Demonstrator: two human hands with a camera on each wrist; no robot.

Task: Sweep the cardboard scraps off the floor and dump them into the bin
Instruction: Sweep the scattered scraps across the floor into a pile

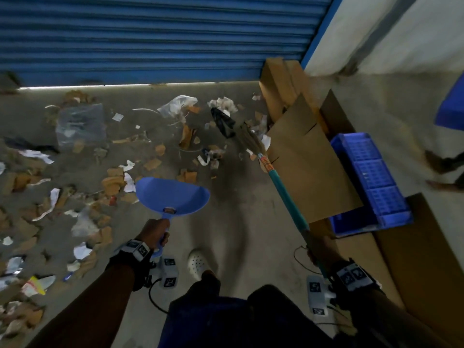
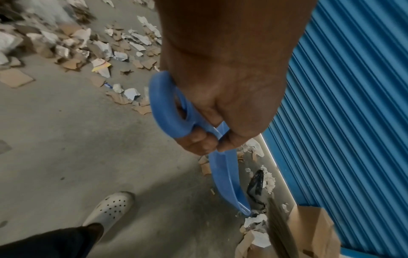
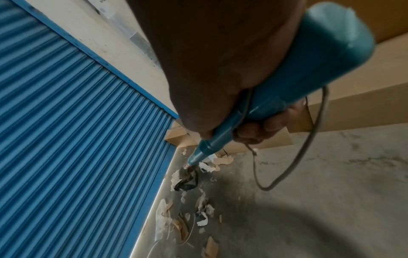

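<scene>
Torn cardboard scraps (image 1: 114,180) and paper bits lie scattered over the grey floor, mostly at the left and near the shutter. My left hand (image 1: 154,233) grips the handle of a blue dustpan (image 1: 173,195), held above the floor with its pan empty; the left wrist view shows the fingers (image 2: 198,141) curled round the dustpan handle (image 2: 164,108). My right hand (image 1: 317,249) grips the teal handle of a broom (image 1: 286,194). Its bristles (image 1: 248,139) reach among scraps beside a black plastic piece (image 1: 222,120). The broom handle (image 3: 276,97) fills the right wrist view.
A blue rolling shutter (image 1: 150,33) closes off the far side. Flattened cardboard boxes (image 1: 308,156) and a blue plastic crate (image 1: 371,182) stand along the right wall. My white shoe (image 1: 198,263) is on the floor between my hands. Another person's foot (image 1: 442,162) is at far right.
</scene>
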